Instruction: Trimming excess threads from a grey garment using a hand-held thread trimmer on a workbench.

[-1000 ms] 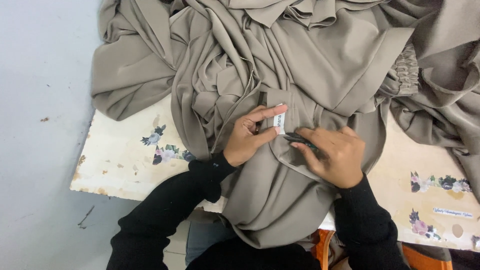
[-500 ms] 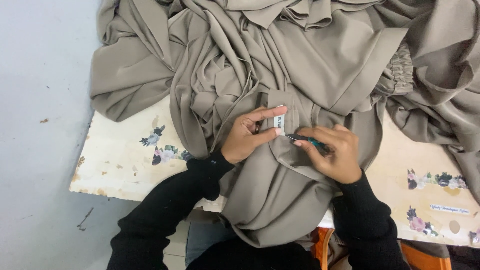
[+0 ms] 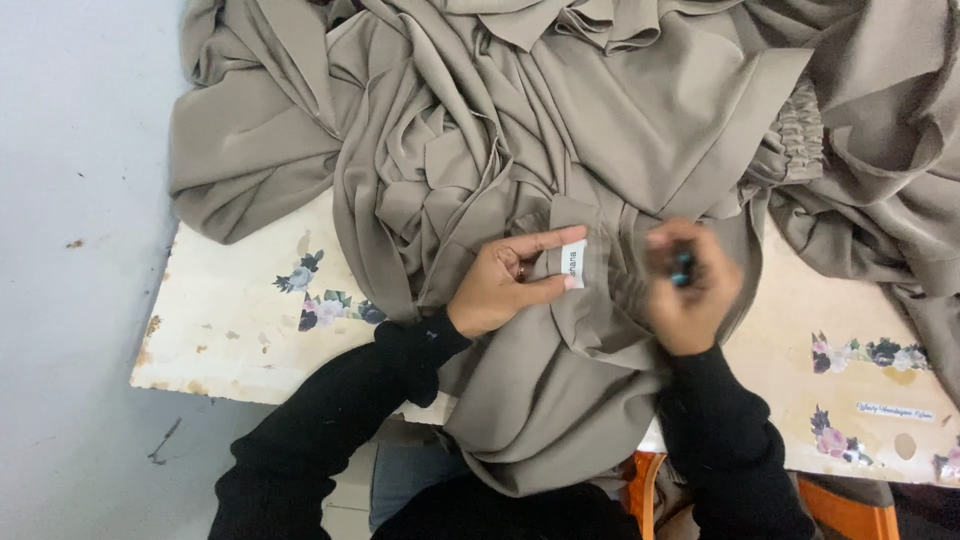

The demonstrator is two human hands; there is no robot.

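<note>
1. Two bare hands in black sleeves work over a heap of taupe fabric [image 3: 600,130] that spills across a cream table [image 3: 230,330] printed with small flower motifs.
2. The left hand [image 3: 500,285] lies near the middle of the scene, with its thumb and forefinger stretched out to the right and pressed from far and near sides onto a fold of the cloth.
3. Between those two fingertips sits a small white label [image 3: 574,263], sewn to the fabric just right of the hand.
4. The label is a narrow rectangle; its long axis runs near to far, roughly upright in the view, with its face turned up towards the camera. Dark print runs along that axis.
5. The remaining fingers of the left hand are curled in under the palm.
6. The right hand [image 3: 692,290] is just to the right of the label, apart from it, and is blurred.
7. Its fingers are bunched together around a small teal tool [image 3: 682,268], of which only a bit shows at the fingertips; which way the tool points I cannot tell.
8. The fabric under both hands hangs over the near edge of the table towards the person's lap.
9. A gathered, elasticated cuff [image 3: 800,135] of the same cloth lies far and to the right of the hands.
10. An orange seat edge [image 3: 640,490] shows below the near table edge.
</note>
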